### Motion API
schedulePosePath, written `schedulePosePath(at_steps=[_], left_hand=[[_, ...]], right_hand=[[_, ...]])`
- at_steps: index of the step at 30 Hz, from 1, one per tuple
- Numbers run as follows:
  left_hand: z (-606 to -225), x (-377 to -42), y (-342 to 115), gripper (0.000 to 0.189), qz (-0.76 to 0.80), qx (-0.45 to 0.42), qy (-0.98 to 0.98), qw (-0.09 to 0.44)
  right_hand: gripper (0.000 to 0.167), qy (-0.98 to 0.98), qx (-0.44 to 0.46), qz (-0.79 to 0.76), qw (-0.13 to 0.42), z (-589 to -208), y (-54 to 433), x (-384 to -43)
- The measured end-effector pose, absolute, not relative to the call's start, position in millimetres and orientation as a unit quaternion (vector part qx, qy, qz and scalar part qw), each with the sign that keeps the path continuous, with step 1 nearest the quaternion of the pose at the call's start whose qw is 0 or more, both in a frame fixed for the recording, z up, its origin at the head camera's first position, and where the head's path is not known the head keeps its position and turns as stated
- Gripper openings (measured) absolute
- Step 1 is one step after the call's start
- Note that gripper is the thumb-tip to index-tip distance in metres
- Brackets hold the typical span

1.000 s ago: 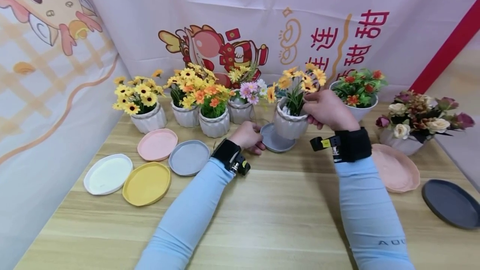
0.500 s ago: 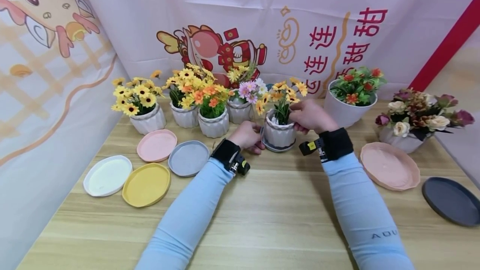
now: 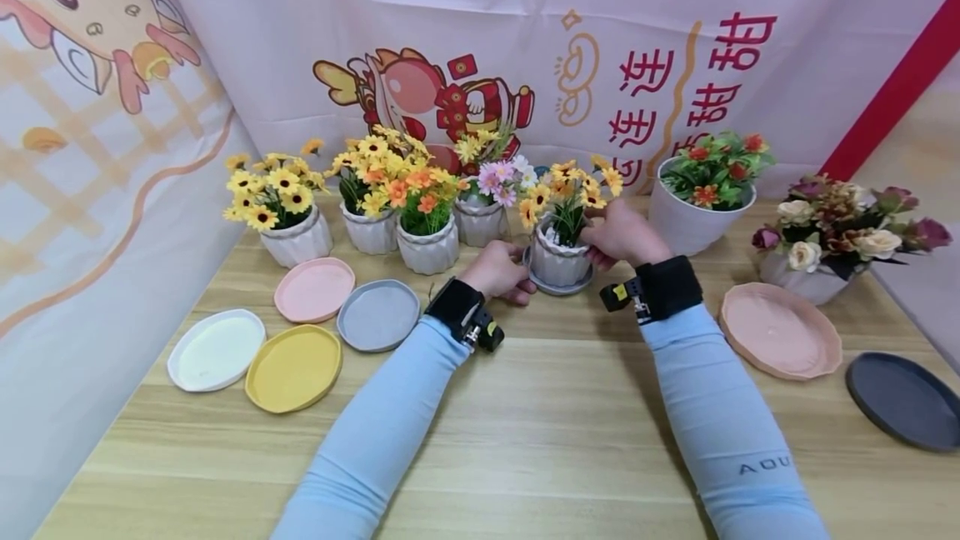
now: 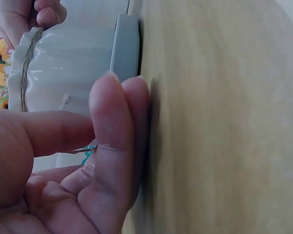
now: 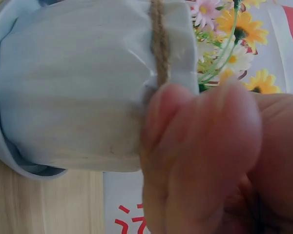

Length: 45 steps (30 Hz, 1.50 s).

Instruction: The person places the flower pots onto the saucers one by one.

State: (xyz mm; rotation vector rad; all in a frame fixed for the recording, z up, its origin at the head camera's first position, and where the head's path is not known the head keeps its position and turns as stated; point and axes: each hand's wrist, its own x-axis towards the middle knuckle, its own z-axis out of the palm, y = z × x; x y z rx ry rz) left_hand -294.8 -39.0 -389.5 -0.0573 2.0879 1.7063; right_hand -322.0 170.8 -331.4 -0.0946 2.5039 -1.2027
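Observation:
In the head view, a white flowerpot [image 3: 560,263] with orange-yellow daisies [image 3: 566,190] stands upright in a blue-grey saucer [image 3: 553,287]. Twine circles the pot just below its wavy rim. My right hand [image 3: 621,233] grips the pot's rim on the right side; the right wrist view shows its fingers [image 5: 200,131] against the pot's outer wall near the twine. Low at the saucer's left side is my left hand [image 3: 498,271]. Its extended fingers [image 4: 112,117] are right at the saucer's edge in the left wrist view, with the thumb [image 4: 58,131] close to them.
Several potted flowers [image 3: 427,232] stand left of the hands, behind pink [image 3: 313,288], grey [image 3: 378,315], white [image 3: 216,350] and yellow saucers [image 3: 293,367]. At right are a red-flowered pot [image 3: 693,219], a rose pot [image 3: 806,269], a large pink saucer [image 3: 780,330] and a dark saucer [image 3: 903,400].
My right hand has brought the flowerpot left and down into the blue-grey saucer. Pot and saucer then shifted slightly away from me. My left hand has stayed beside the saucer.

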Motion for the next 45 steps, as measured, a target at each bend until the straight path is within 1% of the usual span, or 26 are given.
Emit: schedulePosePath(at_steps=[12,22,30,33,36,38,41,45], left_hand=[[-394.2,-296.6,-33.0,0.055,0.620,-0.014,0.757,0.206],[-395.3,-296.1,-29.4,0.051,0.624,-0.006,0.753,0.211],[-396.9,-298.5,-31.9,0.053,0.630,-0.008,0.749,0.205],[-396.2,-298.5,-32.5,0.054,0.630,-0.006,0.748,0.208],[-395.7,-298.4,-31.9,0.054,0.628,-0.003,0.749,0.212],[-395.3,-298.3,-31.5,0.053,0.626,0.000,0.749,0.215],[-395.6,-298.7,-31.8,0.050,0.628,0.002,0.747,0.219],[-394.3,-298.8,-35.1,0.048,0.631,-0.001,0.744,0.221]], right_hand=[[0.059,0.886,-0.007,-0.436,0.157,-336.1,174.7,-328.8],[0.060,0.888,-0.002,-0.432,0.159,-339.7,180.7,-329.9],[0.059,0.890,-0.023,-0.431,0.146,-341.7,180.2,-330.6],[0.059,0.885,-0.032,-0.439,0.150,-340.2,181.1,-328.6],[0.054,0.877,-0.047,-0.454,0.150,-334.8,187.1,-324.9],[0.049,0.874,-0.060,-0.462,0.136,-327.3,194.3,-320.0],[0.041,0.879,-0.065,-0.462,0.094,-311.0,206.9,-308.1],[0.039,0.897,-0.051,-0.435,0.054,-292.7,227.2,-286.7]])
